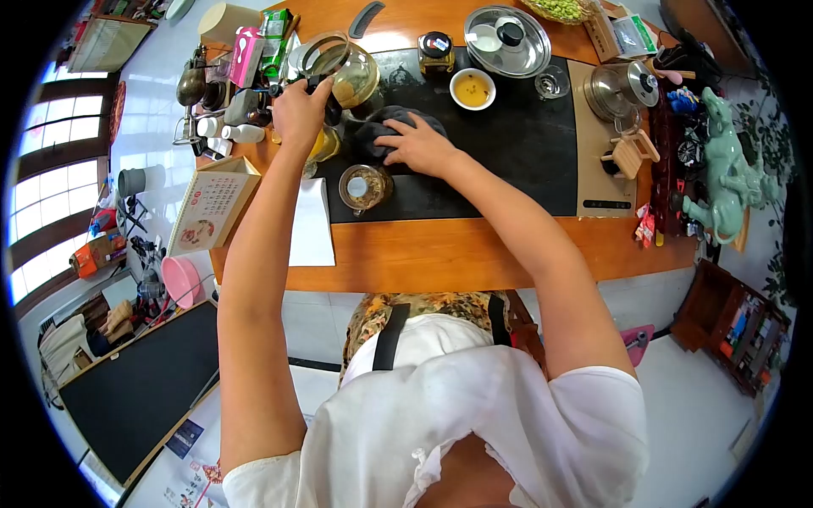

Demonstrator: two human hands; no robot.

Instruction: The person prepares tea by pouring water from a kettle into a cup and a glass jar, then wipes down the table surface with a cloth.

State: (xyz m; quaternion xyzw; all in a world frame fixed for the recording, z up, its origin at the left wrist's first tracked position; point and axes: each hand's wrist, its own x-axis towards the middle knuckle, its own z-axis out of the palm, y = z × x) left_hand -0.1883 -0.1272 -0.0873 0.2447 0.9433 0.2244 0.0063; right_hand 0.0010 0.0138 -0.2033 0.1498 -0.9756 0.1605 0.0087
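My left hand [298, 114] is closed around the black handle of a glass kettle [356, 78], which stands at the back left of the black mat. My right hand [423, 146] lies over a bunched dark grey cloth [396, 125], with its fingers curved across it. The cloth is right beside the kettle's base. Below the cloth is a glass jar [366, 188] with dry contents and a pale round centre on top. Close to my left wrist, a glass vessel with yellow liquid [323, 146] is partly hidden by the arm.
On the mat's far side are a black-lidded jar [436, 52], a white bowl of yellow liquid [472, 90] and a round steel tray [529, 63]. Another glass kettle [608, 91] and a green statue [727, 169] stand right. A desk calendar [212, 203] and white paper [312, 229] are left.
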